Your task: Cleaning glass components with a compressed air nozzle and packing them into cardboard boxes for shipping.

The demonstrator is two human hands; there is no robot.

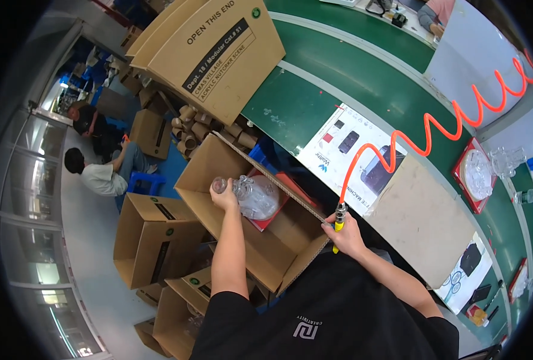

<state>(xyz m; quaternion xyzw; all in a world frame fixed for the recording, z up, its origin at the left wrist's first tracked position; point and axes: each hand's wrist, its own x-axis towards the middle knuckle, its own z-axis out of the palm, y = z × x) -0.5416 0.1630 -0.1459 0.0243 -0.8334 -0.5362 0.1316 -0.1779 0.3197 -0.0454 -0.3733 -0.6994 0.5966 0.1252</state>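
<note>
- Left hand (224, 197) is up over the open cardboard box (218, 162), fingers wrapped around the neck end of a clear plastic piece (255, 195). That is a closed hold.
- The clear piece runs out from the left hand toward 3 o'clock, its long axis roughly level across the picture, with the bulky end hanging above the box's inside, over a red insert (272, 210).
- Right hand (345, 235) is clamped on a yellow-tipped air nozzle (338, 223), which points up toward 12 o'clock; a coiled orange hose (434, 129) climbs off it toward 1 o'clock.
- From the nozzle, the clear piece lies at about 10 o'clock, apart from it, with the box's flap edge between them. The left hand has it; the right is the farther one.
- Packages: a big brown carton (218, 54) with a black-bordered label strip and a small green round mark sits at 11 o'clock, leaning at the green table (350, 66).
- More brown cartons (152, 237) with dark label strips stand at 8 o'clock on the floor.
- A white printed sheet (353, 150) showing dark devices lies on the table at 2 o'clock from the right hand, with a plain cardboard sheet (419, 219) beside it.
- A red tray (476, 174) of clear parts sits at 3 o'clock.
</note>
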